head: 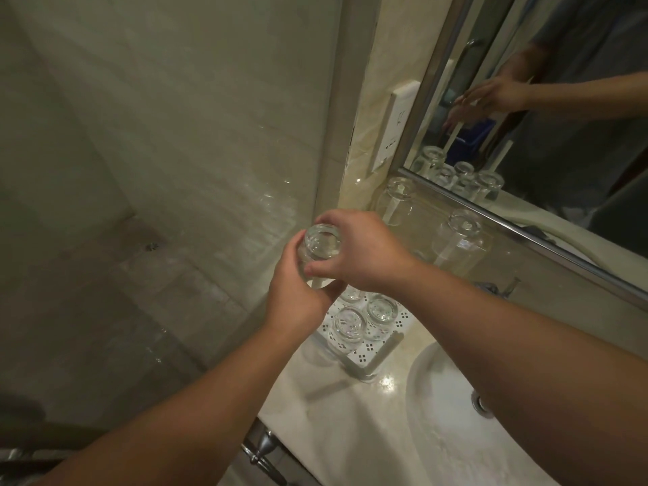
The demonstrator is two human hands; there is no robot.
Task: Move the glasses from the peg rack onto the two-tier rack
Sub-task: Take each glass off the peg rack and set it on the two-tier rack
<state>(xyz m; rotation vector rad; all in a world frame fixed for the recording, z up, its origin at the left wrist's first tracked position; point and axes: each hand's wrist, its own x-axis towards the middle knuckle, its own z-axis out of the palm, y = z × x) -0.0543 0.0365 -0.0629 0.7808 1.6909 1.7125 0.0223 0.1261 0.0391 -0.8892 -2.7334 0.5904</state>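
both hands were closed together around one clear, upturned drinking glass (321,252), its thick base facing up. the left hand (298,296) cupped it from below and the right hand (361,254) gripped it from the far side, above the white perforated two-tier rack (368,349) on the pale marble counter (336,433). three more clear glasses (380,312) stood inverted on that rack's top tier. further back, two clear tumblers (461,242) sat upside down over the white pegs of the peg rack (445,254), below the framed wall mirror (561,135). a white wall panel (392,128) beside the mirror carried a small dark mark, possibly a logo, too blurred to read. the white sink basin (445,415) lay on the right.
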